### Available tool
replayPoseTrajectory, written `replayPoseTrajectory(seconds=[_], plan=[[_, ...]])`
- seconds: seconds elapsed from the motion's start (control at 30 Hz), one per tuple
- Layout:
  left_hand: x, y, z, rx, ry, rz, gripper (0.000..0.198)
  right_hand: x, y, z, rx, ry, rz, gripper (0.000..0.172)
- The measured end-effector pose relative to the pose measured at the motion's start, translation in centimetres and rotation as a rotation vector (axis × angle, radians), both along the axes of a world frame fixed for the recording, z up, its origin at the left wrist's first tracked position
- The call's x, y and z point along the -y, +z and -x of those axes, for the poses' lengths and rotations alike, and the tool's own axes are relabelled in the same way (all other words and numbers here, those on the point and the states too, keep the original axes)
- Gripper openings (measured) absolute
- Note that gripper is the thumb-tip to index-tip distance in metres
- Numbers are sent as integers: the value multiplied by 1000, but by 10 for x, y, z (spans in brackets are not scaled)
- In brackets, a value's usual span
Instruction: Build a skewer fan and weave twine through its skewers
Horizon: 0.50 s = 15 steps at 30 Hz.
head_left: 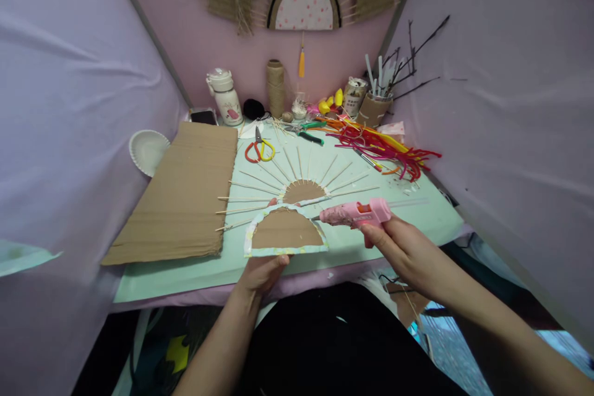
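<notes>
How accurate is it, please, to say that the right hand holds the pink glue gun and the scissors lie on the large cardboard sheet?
Not quite: the head view shows the scissors on the green tabletop, beside the cardboard sheet, not on it. The right hand holds the glue gun.

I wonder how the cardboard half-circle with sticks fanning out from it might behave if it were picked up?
The half-circle is probably light, being flat cardboard. Its sticks might snag or snap, being slender and reaching well past its edge. Its middle should stay fairly stiff, as the cardboard looks unbent.
</notes>
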<state>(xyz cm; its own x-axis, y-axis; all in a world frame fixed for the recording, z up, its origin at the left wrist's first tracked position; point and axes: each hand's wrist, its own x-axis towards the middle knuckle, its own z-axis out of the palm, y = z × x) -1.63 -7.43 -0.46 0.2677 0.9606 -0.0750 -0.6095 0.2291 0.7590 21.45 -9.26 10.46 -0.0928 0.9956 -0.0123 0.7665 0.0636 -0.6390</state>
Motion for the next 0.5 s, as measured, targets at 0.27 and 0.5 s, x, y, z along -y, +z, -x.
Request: replayPoseTrajectory(seconds=[0.27,0.5], plan=[[-2,9,-2,65,35,-54,94,8,8,-4,31,55,30,45],[-3,6,-1,103,77,-71,91,12,11,-6,24,68,47,41]])
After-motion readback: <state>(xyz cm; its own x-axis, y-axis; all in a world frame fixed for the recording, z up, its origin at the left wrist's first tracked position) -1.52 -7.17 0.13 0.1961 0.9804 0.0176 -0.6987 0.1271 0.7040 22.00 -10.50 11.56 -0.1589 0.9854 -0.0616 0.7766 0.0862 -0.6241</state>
